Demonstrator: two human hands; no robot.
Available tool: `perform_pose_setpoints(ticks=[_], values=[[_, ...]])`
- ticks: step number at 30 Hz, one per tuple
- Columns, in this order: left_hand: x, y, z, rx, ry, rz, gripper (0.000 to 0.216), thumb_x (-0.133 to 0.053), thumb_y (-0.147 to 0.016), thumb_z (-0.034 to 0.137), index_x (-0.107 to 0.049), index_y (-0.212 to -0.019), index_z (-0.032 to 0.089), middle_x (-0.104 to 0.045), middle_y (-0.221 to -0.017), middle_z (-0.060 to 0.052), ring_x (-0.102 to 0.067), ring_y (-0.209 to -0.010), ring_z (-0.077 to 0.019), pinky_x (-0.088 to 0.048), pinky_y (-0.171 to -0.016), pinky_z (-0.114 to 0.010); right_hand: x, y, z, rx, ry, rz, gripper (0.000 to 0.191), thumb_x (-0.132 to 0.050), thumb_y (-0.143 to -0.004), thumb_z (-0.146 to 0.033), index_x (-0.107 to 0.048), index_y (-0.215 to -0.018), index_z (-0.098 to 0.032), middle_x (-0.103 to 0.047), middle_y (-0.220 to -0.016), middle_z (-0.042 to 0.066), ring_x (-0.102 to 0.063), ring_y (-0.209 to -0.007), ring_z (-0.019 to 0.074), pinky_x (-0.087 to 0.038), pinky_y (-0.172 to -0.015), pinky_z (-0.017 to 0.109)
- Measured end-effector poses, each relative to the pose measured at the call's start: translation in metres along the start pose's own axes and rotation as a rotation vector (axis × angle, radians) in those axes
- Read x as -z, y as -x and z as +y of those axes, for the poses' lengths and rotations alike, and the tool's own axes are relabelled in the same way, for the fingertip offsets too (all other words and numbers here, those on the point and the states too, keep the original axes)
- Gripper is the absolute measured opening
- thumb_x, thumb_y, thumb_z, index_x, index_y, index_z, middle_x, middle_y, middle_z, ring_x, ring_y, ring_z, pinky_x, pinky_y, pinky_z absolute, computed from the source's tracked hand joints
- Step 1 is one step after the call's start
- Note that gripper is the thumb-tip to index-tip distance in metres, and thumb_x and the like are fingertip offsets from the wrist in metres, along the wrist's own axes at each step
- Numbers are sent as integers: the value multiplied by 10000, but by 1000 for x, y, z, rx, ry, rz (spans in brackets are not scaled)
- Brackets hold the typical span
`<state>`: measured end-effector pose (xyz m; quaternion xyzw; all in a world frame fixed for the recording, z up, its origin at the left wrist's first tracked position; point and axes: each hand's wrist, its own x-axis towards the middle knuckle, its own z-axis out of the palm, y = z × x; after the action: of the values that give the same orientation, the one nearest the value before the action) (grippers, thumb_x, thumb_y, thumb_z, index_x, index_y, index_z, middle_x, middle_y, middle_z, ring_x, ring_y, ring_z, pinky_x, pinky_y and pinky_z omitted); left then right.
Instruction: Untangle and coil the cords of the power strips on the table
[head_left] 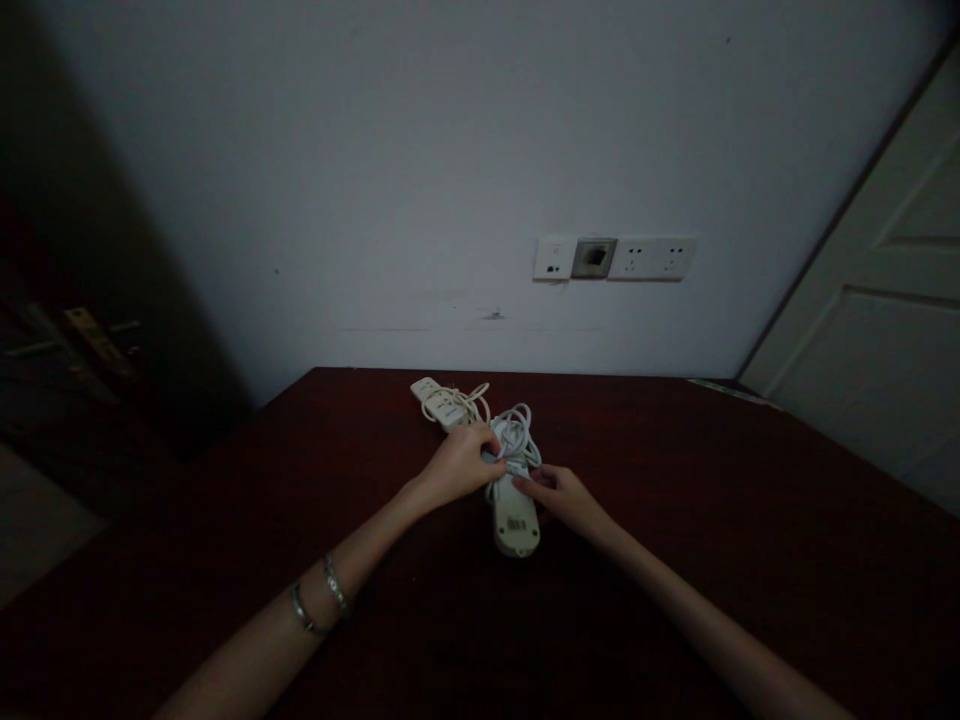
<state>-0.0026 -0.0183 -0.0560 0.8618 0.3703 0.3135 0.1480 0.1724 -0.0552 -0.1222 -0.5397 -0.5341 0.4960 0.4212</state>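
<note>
A white power strip lies on the dark red table with a label and screws showing on its upper face. Its white cord is looped in a coil over the far end. My left hand reaches in from the left, fingers closed on the cord at the strip's middle; the exact grip is partly hidden. From the right, my right hand grips the strip's side, thumb and fingers at its edge beside the coil. Just behind my left hand, a second power strip lies with its cream cord wound around it.
The dark red table meets a pale wall at its far edge. Wall sockets and a dark switch plate are set above it. A white panelled door stands at right, a door with a brass handle at left.
</note>
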Motion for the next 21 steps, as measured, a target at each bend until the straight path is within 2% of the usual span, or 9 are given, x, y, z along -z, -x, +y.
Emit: perform_pose_setpoints(ticks=[5,8,12,14,17,21], values=[[-1,1,3,36,-15,15,18,-609,-623,134,-609,-641,134,-590,-669,-17,-526,-636,-135,-386,-596,-242,6,-1,1,51,147,24,343,-661,-639,-474,-580,-685,-143,-579,-607,6,-552,-503,127,-474,-367,223],[-1,1,5,64,-32,28,22,-607,-624,140,-622,-639,134,-599,-666,-19,-528,-637,-137,-388,-595,-242,10,0,-2,63,262,11,365,-638,-651,-508,-608,-641,-144,-558,-551,3,-513,-446,108,-410,-336,191],[-1,0,6,98,-45,25,48,-621,-613,153,-639,-653,135,-613,-675,-23,-537,-647,-143,-391,-598,-243,16,6,-13,67,385,-74,409,-610,-664,-549,-606,-551,-156,-518,-472,-6,-428,-375,78,-290,-325,177],[-1,0,5,101,-45,24,54,-626,-610,161,-642,-654,134,-616,-680,-24,-541,-651,-145,-391,-601,-244,17,10,-20,131,481,-32,439,-611,-664,-548,-554,-460,-163,-474,-427,-9,-371,-365,67,-229,-347,192],[-1,1,4,94,-41,28,58,-626,-614,169,-645,-653,131,-619,-683,-27,-542,-645,-144,-390,-595,-244,17,13,-28,301,644,122,476,-581,-709,-523,-480,-401,-175,-426,-405,-7,-338,-394,75,-211,-407,221],[-1,1,3,96,-37,40,65,-621,-616,165,-655,-659,130,-624,-673,-27,-543,-633,-142,-393,-592,-246,13,15,-27,502,703,176,293,-529,-790,-422,-575,-613,-193,-542,-573,12,-463,-519,116,-332,-517,227]])
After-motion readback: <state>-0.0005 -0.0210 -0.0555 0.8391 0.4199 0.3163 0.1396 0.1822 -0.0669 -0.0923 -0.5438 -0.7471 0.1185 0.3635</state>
